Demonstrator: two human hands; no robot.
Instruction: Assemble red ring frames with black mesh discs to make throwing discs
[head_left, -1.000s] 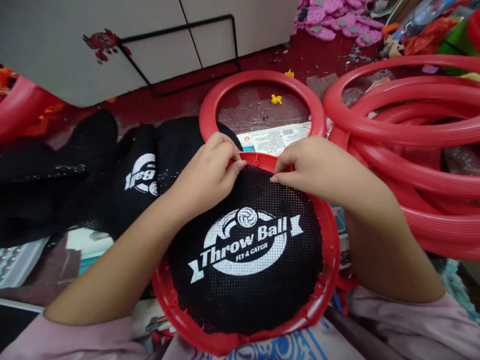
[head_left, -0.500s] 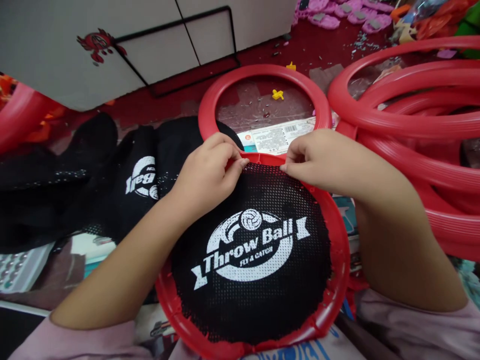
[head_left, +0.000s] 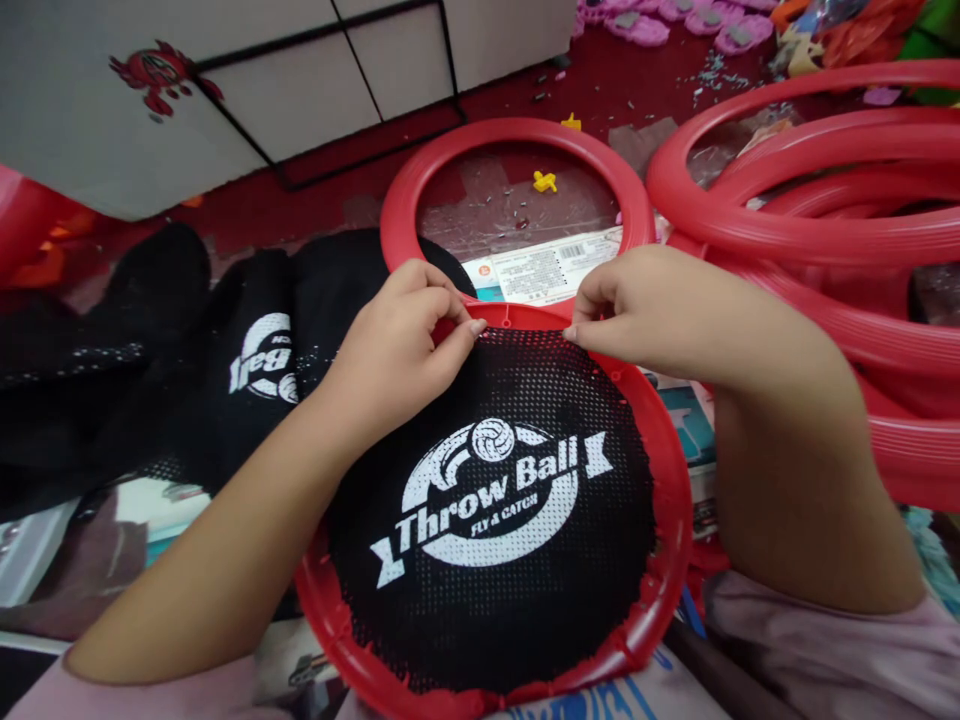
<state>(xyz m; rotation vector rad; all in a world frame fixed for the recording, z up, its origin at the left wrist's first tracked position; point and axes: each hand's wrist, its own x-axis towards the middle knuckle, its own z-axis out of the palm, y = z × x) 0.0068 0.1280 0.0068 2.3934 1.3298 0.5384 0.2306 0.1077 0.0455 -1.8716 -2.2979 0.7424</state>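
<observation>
A red plastic hoop point(head_left: 671, 520) lies in front of me with a black mesh disc point(head_left: 495, 590) stretched across it, printed "Throw Ball Fly & Catch" in white. My left hand point(head_left: 397, 345) pinches the far edge of the mesh against the hoop's rim, fingers closed. My right hand point(head_left: 637, 305) pinches the same far edge a little to the right, fingers also closed. Both forearms reach over the hoop from pink sleeves.
An empty red hoop point(head_left: 517, 135) lies just beyond my hands. A stack of several red hoops point(head_left: 810, 240) sits at the right. A pile of black printed mesh discs point(head_left: 225, 350) lies at the left. White cabinet panels point(head_left: 300, 70) stand behind; printed cardboard point(head_left: 547, 268) lies underneath.
My right hand has slid slightly right along the far rim, still pinching the mesh. The left hand stays put. The view has shifted a little.
</observation>
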